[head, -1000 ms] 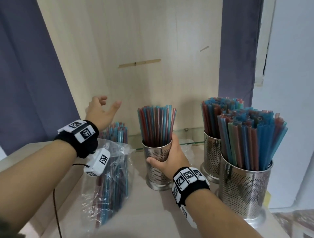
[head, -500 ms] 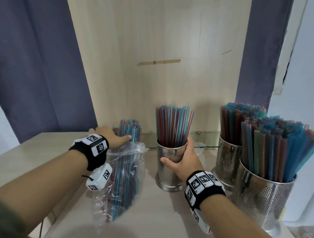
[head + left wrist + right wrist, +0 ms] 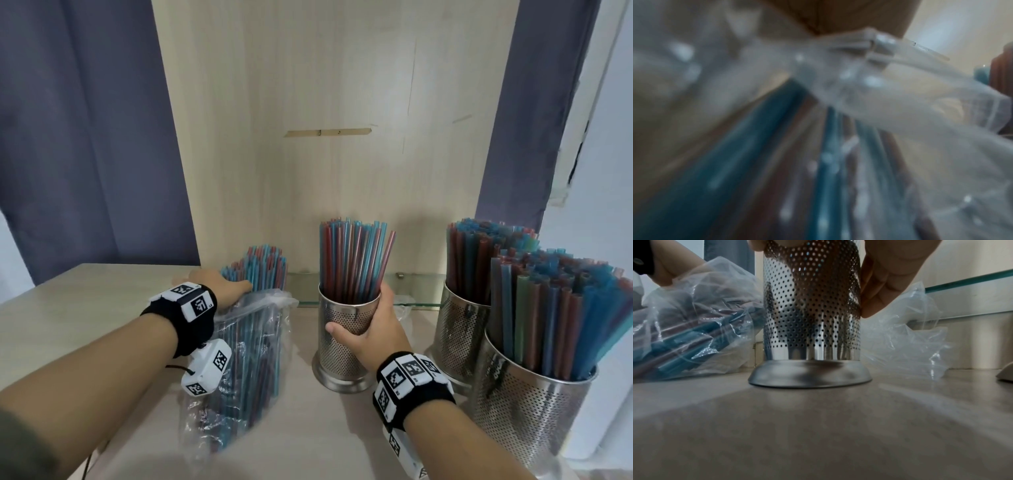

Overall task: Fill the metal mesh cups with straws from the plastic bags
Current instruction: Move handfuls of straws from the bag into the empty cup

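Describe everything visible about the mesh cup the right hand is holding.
The mesh cup is a shiny steel-looking cylinder, perforated with small round holes above a smooth band and a flared solid base. It stands upright on the pale wooden counter, base flat. The right hand wraps its upper wall. Red and blue straws stand in it, loosely packed, rising well above the rim. The plastic bag of straws lies to its left.

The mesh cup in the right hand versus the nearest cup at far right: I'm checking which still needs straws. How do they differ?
The held mesh cup has thin straws with room left at its rim; the nearest cup is packed tight with fatter straws. The right hand grips the held cup; nothing touches the nearest one. The held cup looks narrower. Both are perforated steel, upright on the wooden counter.
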Demonstrator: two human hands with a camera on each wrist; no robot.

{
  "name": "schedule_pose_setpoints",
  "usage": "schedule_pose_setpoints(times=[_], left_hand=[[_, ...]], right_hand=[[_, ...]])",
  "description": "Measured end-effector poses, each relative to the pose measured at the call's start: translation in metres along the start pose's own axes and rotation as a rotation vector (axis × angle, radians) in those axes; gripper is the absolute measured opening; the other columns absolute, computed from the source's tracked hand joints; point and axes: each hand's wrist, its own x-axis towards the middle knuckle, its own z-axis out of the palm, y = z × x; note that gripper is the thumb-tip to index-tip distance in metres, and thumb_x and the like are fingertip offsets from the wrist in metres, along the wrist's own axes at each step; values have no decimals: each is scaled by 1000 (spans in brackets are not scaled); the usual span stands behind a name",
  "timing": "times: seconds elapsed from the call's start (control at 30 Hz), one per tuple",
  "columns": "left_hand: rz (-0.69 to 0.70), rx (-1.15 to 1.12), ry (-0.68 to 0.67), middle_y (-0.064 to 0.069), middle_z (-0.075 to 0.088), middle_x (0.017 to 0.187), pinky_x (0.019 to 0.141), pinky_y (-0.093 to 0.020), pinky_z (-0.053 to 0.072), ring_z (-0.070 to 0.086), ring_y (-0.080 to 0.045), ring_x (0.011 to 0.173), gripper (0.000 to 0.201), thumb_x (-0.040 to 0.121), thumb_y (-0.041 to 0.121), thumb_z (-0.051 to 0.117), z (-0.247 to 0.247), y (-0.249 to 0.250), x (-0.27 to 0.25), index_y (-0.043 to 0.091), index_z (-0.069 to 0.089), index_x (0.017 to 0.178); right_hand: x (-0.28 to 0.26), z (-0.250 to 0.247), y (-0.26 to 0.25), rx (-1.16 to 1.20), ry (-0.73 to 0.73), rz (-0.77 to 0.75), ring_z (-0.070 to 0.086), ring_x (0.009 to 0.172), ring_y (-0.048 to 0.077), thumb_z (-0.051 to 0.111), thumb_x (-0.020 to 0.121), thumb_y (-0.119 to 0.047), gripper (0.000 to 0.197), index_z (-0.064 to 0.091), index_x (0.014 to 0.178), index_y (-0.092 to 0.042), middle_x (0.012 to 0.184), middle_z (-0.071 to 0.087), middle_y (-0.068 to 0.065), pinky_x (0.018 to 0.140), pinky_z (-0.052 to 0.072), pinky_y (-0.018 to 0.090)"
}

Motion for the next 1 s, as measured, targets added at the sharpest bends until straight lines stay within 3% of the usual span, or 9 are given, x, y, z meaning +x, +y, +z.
schedule_pose_setpoints(times=[0.2,0.33,0.47,0.63,0.77,0.87,1.0], left_hand=[[10,-75,31,-14,65,89,65,-29,47,64,-29,79,40,84,50,57,-11,6,-1,11,60,74],[10,-68,54,-17,67,100,85,-36,50,64,-33,92,42,90,50,49,-17,10,0,10,57,77],[18,9,84,-16,64,113,97,-36,42,59,-34,105,44,96,52,43,-23,20,-3,10,55,95],[47,-51,125,-17,58,103,87,-35,41,57,-35,105,43,100,45,43,-33,34,-9,4,55,98],[26,-92,181,-14,53,85,78,-36,35,47,-37,110,46,97,47,39,-41,35,0,6,50,79],[34,-154,252,-17,52,88,78,-38,33,44,-38,111,45,96,48,39,-48,39,3,5,52,91],[97,-246,353,-17,53,85,82,-38,37,48,-35,90,41,98,41,41,-58,46,3,4,53,87]], right_hand=[[-1,0,-1,-5,0,2,51,118,7,88,61,-49,112,16,146,-36,133,49,-16,100,44,28],[-1,-1,-1,-6,-1,-1,50,117,6,88,61,-49,111,16,146,-38,133,49,-16,102,44,28],[0,-1,-1,-5,4,-1,51,119,8,88,60,-49,112,17,145,-36,133,50,-16,102,45,30],[0,0,0,0,3,-3,52,122,9,88,59,-50,112,17,145,-37,136,51,-14,105,45,32],[0,0,-1,0,0,-3,51,123,9,88,59,-50,113,17,146,-36,137,51,-14,104,45,31],[0,-1,-1,3,2,-13,51,124,9,88,60,-49,113,17,146,-36,137,50,-14,104,44,30],[-1,-1,-2,6,5,-19,51,123,9,89,60,-48,112,18,146,-33,134,50,-15,104,43,28]])
